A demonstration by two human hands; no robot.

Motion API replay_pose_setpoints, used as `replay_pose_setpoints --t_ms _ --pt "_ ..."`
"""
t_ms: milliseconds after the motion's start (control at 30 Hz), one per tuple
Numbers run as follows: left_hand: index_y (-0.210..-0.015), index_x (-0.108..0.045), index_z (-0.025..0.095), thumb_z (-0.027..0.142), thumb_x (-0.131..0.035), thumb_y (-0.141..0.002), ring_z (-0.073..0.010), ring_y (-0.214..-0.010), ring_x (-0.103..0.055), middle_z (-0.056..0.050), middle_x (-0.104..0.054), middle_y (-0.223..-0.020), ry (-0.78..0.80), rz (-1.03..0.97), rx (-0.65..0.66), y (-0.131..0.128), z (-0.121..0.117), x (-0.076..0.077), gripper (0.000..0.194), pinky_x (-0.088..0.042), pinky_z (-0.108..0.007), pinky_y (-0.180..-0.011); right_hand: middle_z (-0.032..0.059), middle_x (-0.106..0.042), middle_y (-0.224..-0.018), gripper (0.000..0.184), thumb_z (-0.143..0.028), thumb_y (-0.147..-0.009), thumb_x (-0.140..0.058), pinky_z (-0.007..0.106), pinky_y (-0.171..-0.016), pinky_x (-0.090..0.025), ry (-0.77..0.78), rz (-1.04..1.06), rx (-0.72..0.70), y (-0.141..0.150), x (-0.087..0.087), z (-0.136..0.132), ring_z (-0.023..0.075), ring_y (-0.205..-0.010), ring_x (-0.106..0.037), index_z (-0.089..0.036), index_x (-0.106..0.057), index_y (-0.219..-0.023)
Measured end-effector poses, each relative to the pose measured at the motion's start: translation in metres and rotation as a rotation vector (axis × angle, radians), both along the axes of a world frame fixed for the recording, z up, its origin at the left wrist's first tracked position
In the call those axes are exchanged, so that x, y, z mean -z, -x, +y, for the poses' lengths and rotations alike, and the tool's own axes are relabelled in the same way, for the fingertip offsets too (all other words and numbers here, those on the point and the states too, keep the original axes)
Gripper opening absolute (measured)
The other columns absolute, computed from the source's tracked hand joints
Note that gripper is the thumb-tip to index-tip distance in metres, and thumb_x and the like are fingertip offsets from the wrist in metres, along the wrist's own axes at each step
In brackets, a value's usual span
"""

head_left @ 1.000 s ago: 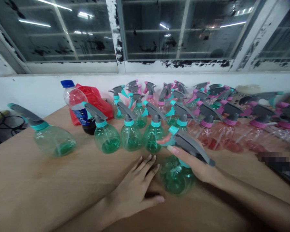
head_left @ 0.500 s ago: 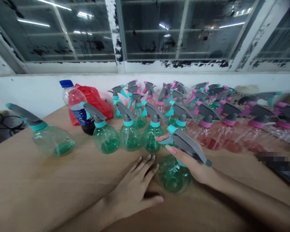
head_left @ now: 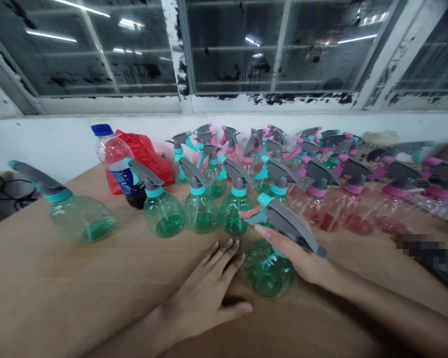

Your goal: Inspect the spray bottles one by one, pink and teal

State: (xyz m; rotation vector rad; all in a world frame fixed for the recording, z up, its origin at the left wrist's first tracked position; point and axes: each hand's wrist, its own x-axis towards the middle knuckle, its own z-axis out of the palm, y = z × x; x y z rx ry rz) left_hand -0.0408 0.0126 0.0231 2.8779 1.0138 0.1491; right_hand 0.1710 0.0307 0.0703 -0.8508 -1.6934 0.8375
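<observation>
My right hand (head_left: 302, 258) is wrapped round the neck of a green spray bottle (head_left: 269, 271) with a grey trigger head (head_left: 289, 226) and a teal nozzle; the bottle stands on the wooden table (head_left: 78, 288). My left hand (head_left: 205, 293) lies flat on the table just left of that bottle, fingers stretched out, holding nothing. Just behind them stands a row of green spray bottles (head_left: 199, 206) with the same grey and teal heads.
Several pink spray bottles (head_left: 343, 199) crowd the back right. A lone green spray bottle (head_left: 76, 214) stands at the far left. A blue-capped drink bottle (head_left: 117, 161) and a red plastic bag (head_left: 147, 151) sit by the white wall under the window.
The held green bottle has shifted slightly left and away with my right hand. My left hand has stayed flat in place.
</observation>
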Motion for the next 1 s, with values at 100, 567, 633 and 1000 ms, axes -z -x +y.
replay_pose_setpoints --t_ms 100,567,633,1000 --pt "-0.143 -0.032 0.01 0.065 -0.041 -0.091 -0.0299 -0.138 -0.02 -0.015 -0.023 -0.151 0.001 0.012 -0.008 -0.001 -0.001 -0.002 0.076 -0.02 -0.047 -0.111 -0.0008 -0.067 -0.077 0.026 -0.037 -0.086 -0.057 0.037 -0.07 -0.051 0.004 -0.011 -0.003 0.0 0.0 0.0 0.0178 -0.062 -0.06 -0.031 -0.063 -0.11" --pt "-0.143 -0.032 0.011 0.063 -0.044 -0.09 -0.0306 -0.138 -0.022 -0.014 -0.027 -0.15 -0.027 -0.01 -0.004 0.001 -0.001 0.001 0.075 -0.024 -0.049 -0.109 -0.0047 -0.047 -0.059 0.022 -0.04 -0.088 -0.053 0.03 -0.063 -0.044 -0.083 -0.082 -0.036 -0.004 -0.009 -0.003 0.012 -0.052 -0.043 -0.023 -0.056 -0.073" --pt "-0.143 -0.032 0.01 0.063 -0.044 -0.09 -0.0302 -0.138 -0.023 -0.014 -0.029 -0.149 -0.017 -0.007 -0.003 0.0 -0.001 0.0 0.075 -0.024 -0.049 -0.109 -0.0046 -0.044 -0.057 0.028 -0.041 -0.088 -0.051 0.03 -0.062 -0.043 -0.109 -0.102 -0.041 -0.005 -0.012 -0.003 0.0123 -0.054 -0.044 -0.023 -0.053 -0.067" --pt "-0.141 -0.035 0.01 0.063 -0.045 -0.09 -0.0308 -0.137 -0.023 -0.015 -0.029 -0.149 -0.018 0.012 -0.007 -0.001 -0.002 -0.002 0.074 -0.023 -0.048 -0.11 -0.0003 -0.065 -0.093 0.02 -0.034 -0.087 -0.058 0.033 -0.08 -0.046 -0.008 -0.004 -0.095 -0.004 -0.002 0.0 0.0156 -0.079 -0.059 -0.028 -0.062 -0.106"
